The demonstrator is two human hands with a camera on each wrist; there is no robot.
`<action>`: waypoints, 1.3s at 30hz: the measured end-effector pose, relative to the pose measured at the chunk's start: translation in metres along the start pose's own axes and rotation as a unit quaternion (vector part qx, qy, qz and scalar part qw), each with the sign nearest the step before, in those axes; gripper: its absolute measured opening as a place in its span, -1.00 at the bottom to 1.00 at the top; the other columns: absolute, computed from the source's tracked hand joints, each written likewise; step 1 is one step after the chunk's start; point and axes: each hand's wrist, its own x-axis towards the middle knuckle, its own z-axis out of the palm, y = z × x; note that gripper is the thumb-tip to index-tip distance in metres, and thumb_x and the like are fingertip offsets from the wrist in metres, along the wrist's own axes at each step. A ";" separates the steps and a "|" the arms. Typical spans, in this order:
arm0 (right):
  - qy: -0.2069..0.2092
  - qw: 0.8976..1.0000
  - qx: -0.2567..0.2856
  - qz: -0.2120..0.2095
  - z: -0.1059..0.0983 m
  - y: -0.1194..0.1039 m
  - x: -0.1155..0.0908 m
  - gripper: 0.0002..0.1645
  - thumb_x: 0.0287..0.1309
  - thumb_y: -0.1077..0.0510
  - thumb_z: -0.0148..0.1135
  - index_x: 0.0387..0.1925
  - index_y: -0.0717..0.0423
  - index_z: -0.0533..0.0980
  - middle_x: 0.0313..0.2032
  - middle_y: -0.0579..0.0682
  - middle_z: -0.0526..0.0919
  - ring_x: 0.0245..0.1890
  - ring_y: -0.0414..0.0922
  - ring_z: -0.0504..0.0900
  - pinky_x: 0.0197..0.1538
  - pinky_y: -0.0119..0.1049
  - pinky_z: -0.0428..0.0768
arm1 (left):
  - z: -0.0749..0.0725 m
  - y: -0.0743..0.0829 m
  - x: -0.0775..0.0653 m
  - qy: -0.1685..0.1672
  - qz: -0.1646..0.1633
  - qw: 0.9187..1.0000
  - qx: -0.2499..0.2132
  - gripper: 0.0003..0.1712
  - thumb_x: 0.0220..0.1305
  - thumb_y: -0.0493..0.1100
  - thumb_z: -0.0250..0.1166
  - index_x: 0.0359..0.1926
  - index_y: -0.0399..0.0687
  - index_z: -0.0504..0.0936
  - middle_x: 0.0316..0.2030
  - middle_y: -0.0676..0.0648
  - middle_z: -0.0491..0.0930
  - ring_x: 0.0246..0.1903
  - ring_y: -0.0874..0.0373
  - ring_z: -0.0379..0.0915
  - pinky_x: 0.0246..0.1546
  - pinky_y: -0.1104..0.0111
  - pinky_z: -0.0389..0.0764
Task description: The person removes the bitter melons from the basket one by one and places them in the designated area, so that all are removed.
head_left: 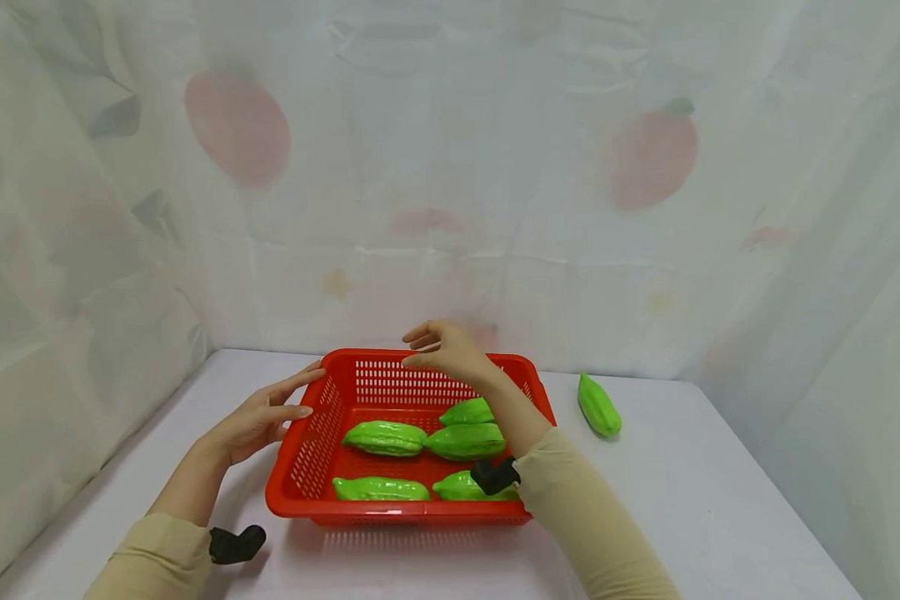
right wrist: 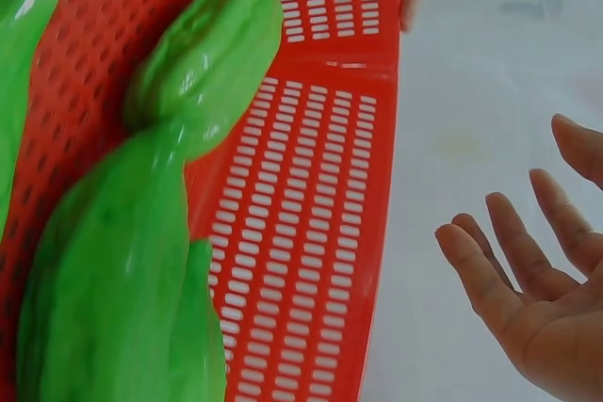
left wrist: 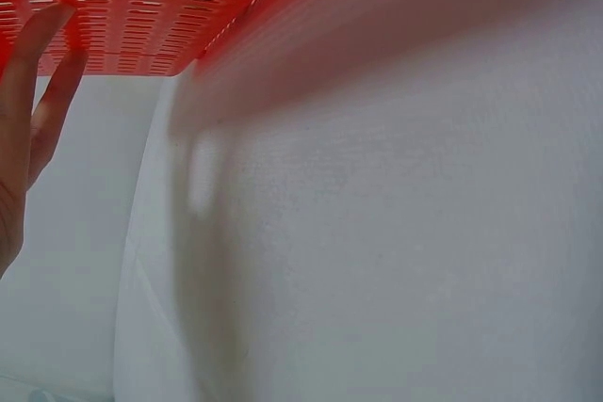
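Observation:
A red plastic basket (head_left: 420,508) with slotted walls stands on the table, holding several green ridged bitter melons (head_left: 384,438). My left hand (head_left: 253,421) touches the basket's left side with extended fingers, the fingertips near the rim. In the left wrist view, two fingers (left wrist: 19,101) reach up against the slotted wall. Over the far part of the basket hovers my right hand (head_left: 450,354), fingers loosely bent and holding nothing. The right wrist view shows that hand (right wrist: 556,327) spread beyond the basket's rim. My right forearm partly covers some of the melons.
One more bitter melon (head_left: 598,407) lies on the white tabletop (head_left: 690,483), right of the basket. A pale fruit-printed curtain (head_left: 450,167) hangs behind the table and along both sides.

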 end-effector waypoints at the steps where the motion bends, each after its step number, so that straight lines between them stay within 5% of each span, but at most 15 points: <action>1: -0.004 1.000 -0.003 -0.002 0.002 0.000 0.001 -0.53 0.19 0.07 0.34 0.14 0.02 0.53 0.18 0.12 0.59 0.20 0.07 0.58 0.16 -0.11 0.65 | 0.000 0.000 0.000 -0.001 0.001 1.000 -0.001 -0.22 0.43 -0.23 0.09 0.56 0.04 -0.01 0.61 -0.08 -0.41 0.02 0.22 0.62 -0.05 0.23 0.74; 18: -0.057 0.997 0.035 0.041 0.032 -0.002 0.015 -0.49 0.15 0.07 0.38 0.13 0.08 0.52 0.13 0.15 0.60 0.02 -0.03 0.62 -0.01 -0.17 0.68 | 0.001 0.001 -0.003 0.000 0.003 1.000 -0.012 -0.23 0.43 -0.24 0.08 0.56 0.02 -0.02 0.60 -0.09 -0.41 0.01 0.23 0.63 -0.05 0.25 0.74; 27: -0.091 0.993 0.063 0.048 0.038 0.011 0.019 -0.39 0.18 0.12 0.36 0.24 0.19 0.44 0.22 0.24 0.53 0.12 0.02 0.60 0.20 0.07 0.62 | 0.002 0.000 -0.005 0.017 -0.006 1.000 0.001 -0.21 0.42 -0.20 0.12 0.56 0.04 0.00 0.61 -0.08 -0.36 0.06 0.32 0.56 -0.05 0.24 0.74; 39: -0.137 0.989 0.017 0.051 0.032 0.029 0.014 -0.41 0.15 0.16 0.37 0.23 0.12 0.46 0.17 0.24 0.56 -0.07 -0.10 0.63 0.15 0.12 0.63 | 0.004 0.000 -0.002 0.013 0.000 1.000 0.005 -0.22 0.42 -0.22 0.10 0.56 -0.01 -0.01 0.61 -0.10 -0.36 0.08 0.38 0.54 -0.06 0.21 0.74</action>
